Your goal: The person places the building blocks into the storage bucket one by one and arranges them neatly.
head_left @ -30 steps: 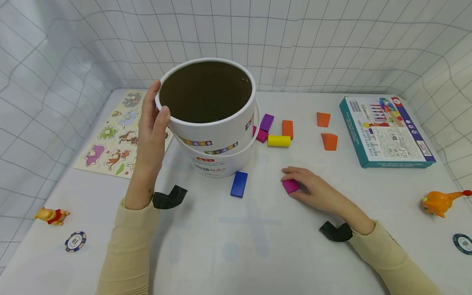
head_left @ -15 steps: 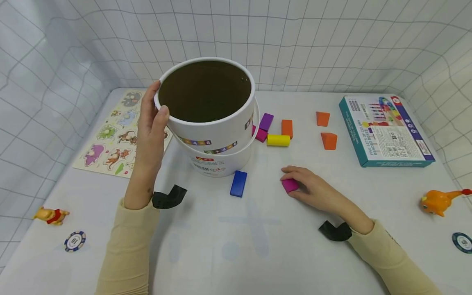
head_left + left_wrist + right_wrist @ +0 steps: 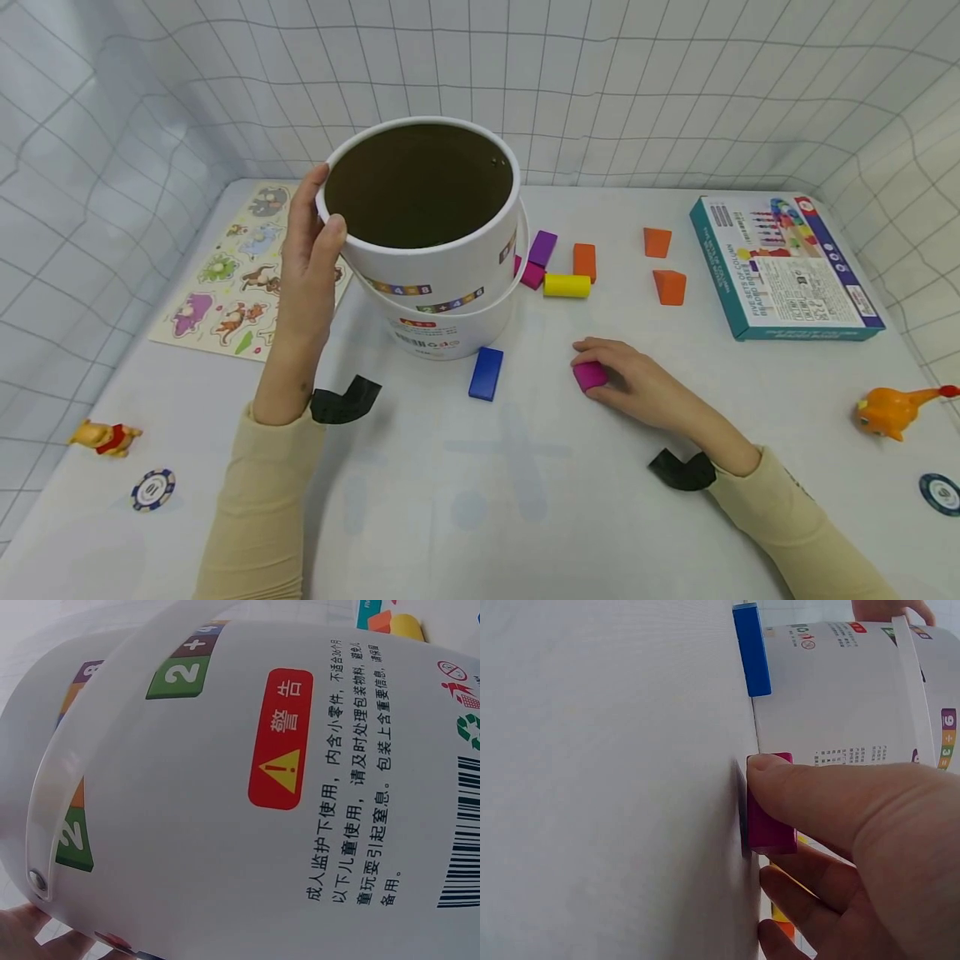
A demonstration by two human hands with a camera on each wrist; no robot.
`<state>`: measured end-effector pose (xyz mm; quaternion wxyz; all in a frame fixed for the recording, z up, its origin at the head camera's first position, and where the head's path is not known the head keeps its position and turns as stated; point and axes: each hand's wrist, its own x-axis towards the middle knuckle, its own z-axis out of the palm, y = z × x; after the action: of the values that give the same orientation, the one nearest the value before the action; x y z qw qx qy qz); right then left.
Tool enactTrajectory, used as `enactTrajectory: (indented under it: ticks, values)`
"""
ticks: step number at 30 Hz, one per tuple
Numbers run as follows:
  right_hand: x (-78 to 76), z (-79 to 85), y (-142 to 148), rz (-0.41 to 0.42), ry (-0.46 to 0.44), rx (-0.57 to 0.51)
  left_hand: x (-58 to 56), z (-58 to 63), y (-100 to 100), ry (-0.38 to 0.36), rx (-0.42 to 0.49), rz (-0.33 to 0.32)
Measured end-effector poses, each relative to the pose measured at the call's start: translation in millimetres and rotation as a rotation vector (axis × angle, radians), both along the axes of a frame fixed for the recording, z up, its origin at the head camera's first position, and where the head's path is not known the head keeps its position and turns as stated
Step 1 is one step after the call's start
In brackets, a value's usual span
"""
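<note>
A white bucket with a dark interior stands left of the middle of the table. My left hand grips its rim on the left side, thumb outside near the top edge. The bucket's white strap handle hangs across its printed front. My right hand pinches a magenta block between thumb and fingers, low at the table to the right of the bucket. In the right wrist view the thumb lies along the magenta block. A blue block lies just in front of the bucket.
Behind my right hand lie a yellow cylinder, a purple block, and several orange blocks, one a wedge. A teal-edged box is at the right, an animal puzzle board at the left. Small toys and chips sit near both sides.
</note>
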<state>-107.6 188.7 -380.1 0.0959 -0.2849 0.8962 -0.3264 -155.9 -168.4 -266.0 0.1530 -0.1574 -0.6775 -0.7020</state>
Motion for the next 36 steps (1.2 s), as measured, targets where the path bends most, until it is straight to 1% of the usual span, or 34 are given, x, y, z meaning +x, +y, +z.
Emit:
enactTrajectory:
  ticks: [9,13,16,20,23,28,31,34,36]
  values:
    - [0.4,1.4,0.0,-0.006,-0.002,-0.005,0.0,0.1,-0.6,-0.019,-0.008,0.002]
    - [-0.2,3.3,-0.9,-0.01,0.006,-0.044,-0.6,0.0,-0.5,-0.016,-0.017,0.006]
    - [-1.8,9.4,-4.7,-0.022,0.014,-0.072,-1.0,-0.3,-0.2,-0.012,-0.013,0.002]
    - [-5.3,26.1,-14.7,-0.03,0.043,-0.116,-1.1,-0.8,-0.3,-0.009,-0.005,0.002]
    - [-8.9,44.3,-26.9,-0.028,0.091,-0.171,-0.9,-0.9,-0.6,-0.006,-0.006,0.008]
    - [-17.6,78.0,-53.9,-0.012,0.213,-0.291,-0.9,-1.9,-0.3,0.003,-0.005,0.013]
    - [-23.7,98.1,-70.5,-0.004,0.269,-0.377,-1.1,-2.4,-0.1,0.008,-0.008,0.014]
    - [-29.0,114.5,-85.4,0.021,0.29,-0.46,-1.5,-2.4,0.0,0.012,-0.001,0.007]
    - [-31.4,121.8,-93.5,0.05,0.296,-0.503,-1.8,-1.8,0.2,0.014,0.009,-0.002]
